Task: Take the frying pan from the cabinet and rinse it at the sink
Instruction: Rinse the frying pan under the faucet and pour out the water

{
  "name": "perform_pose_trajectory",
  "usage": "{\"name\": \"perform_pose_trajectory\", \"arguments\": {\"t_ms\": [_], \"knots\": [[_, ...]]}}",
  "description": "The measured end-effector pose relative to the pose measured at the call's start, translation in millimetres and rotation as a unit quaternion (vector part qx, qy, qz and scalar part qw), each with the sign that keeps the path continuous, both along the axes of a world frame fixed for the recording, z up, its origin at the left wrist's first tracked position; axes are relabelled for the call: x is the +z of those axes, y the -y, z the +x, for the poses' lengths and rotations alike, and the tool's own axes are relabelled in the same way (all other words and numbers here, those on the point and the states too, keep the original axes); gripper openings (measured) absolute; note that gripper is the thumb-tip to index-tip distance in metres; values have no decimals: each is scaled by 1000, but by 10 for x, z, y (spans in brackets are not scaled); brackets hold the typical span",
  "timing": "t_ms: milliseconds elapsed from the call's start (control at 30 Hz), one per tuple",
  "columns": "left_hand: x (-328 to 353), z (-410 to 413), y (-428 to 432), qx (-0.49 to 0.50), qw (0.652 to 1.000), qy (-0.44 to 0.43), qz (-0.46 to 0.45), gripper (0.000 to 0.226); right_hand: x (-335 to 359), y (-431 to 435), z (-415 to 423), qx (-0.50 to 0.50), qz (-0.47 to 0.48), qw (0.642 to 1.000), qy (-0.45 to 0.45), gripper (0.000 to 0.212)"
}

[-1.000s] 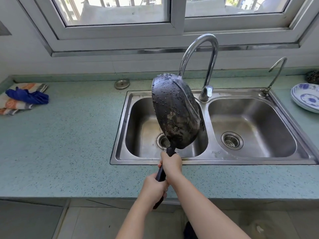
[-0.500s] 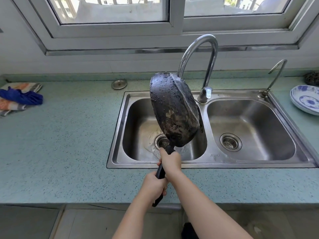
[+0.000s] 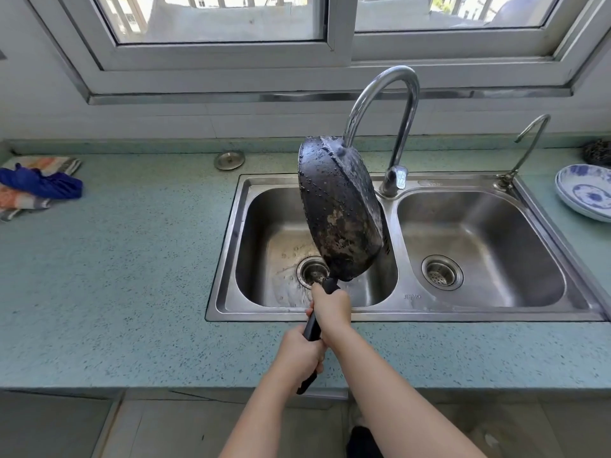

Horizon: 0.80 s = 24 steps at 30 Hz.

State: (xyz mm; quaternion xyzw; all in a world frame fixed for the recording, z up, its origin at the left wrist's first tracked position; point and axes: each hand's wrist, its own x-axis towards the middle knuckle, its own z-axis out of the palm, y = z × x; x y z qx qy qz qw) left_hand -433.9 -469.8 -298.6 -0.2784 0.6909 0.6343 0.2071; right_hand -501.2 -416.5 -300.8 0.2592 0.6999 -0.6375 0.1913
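A black frying pan (image 3: pixel 339 209) stands almost on edge over the left basin of the steel double sink (image 3: pixel 393 314), its wet, stained underside facing me. Water drops cover it and water lies around the left drain. Both hands grip its black handle: my right hand (image 3: pixel 330 309) is higher, close to the pan body, and my left hand (image 3: pixel 299 353) is lower, near the handle's end. The tall curved tap (image 3: pixel 383 104) arches over the pan's top rim; its spout end is hidden behind the pan.
A small second tap (image 3: pixel 525 143) stands at the sink's back right corner. Stacked blue-and-white plates (image 3: pixel 585 191) sit at the right, a metal drain plug (image 3: pixel 229 159) behind the sink, and cloths (image 3: pixel 36 183) on the green counter's far left. A window runs above.
The pan has stayed tilted on edge over the left basin, held by both hands. It has shifted slightly lower and towards me, and water now ripples around the left drain.
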Motion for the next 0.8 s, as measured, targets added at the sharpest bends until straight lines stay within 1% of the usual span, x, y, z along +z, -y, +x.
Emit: {"name": "perform_pose_trajectory", "arguments": {"t_ms": [200, 300, 433, 567, 667, 800], "knots": [[2, 38, 11, 15, 999, 12, 32, 26, 4, 9, 14, 17, 35, 999, -28, 27], [20, 57, 10, 22, 998, 15, 49, 28, 3, 15, 23, 17, 33, 999, -31, 23], [33, 67, 3, 26, 999, 11, 47, 28, -2, 9, 32, 12, 25, 999, -31, 20], [11, 95, -10, 27, 999, -4, 28, 26, -14, 3, 64, 7, 18, 999, -42, 17], [-7, 164, -32, 36, 999, -19, 13, 16, -43, 3, 123, 3, -2, 999, -44, 13], [-72, 245, 29, 44, 998, -25, -42, 20, -88, 106, 182, -2, -59, 998, -19, 22]]}}
